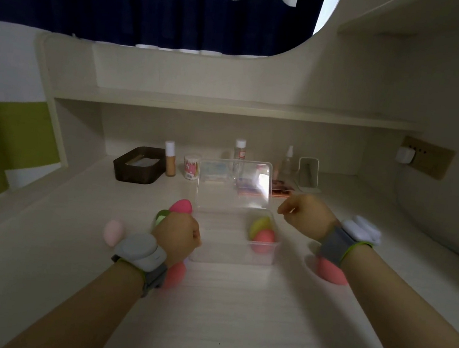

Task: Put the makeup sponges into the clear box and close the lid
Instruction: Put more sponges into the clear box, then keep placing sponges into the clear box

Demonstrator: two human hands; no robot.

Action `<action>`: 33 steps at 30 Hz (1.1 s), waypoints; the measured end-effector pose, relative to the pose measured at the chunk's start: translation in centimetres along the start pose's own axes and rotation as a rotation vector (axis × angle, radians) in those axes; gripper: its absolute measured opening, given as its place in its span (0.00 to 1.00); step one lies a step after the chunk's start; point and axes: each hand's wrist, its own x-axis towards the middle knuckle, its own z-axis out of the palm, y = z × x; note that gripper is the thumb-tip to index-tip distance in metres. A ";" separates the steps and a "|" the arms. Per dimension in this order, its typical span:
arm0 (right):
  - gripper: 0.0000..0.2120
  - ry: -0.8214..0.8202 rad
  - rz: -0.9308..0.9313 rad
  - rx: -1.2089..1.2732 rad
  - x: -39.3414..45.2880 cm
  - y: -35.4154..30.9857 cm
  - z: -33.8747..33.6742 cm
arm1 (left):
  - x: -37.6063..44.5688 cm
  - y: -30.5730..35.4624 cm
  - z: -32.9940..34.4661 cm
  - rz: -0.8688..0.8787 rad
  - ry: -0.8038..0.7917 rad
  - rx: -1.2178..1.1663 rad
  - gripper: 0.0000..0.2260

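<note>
The clear box stands mid-table with its lid raised upright at the back. A yellow-green sponge and a coral sponge lie in its right end. My left hand hovers at the box's left wall, closed on a green sponge. A pink sponge shows just beyond its fingers; I cannot tell whether it is held. My right hand is at the box's back right corner, fingers loosely curled around nothing. Loose sponges: pale pink on the left, coral under my left wrist, coral under my right wrist.
Along the back wall stand a dark brown tray, a foundation bottle, a tub of cotton swabs, two clear bottles, a palette and a small mirror stand. A wall socket is at the right.
</note>
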 end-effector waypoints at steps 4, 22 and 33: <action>0.16 -0.100 0.118 -0.167 -1.0 1.4 -0.1 | 0.1 0.3 -0.2 -0.016 -0.036 0.004 0.10; 0.21 -0.290 0.345 -0.364 -3.0 4.4 -0.3 | -0.1 0.7 -0.4 -0.039 -0.063 0.013 0.12; 0.15 -0.271 0.504 -0.327 1.0 10.8 2.8 | -0.1 0.7 -0.5 -0.022 -0.048 0.019 0.11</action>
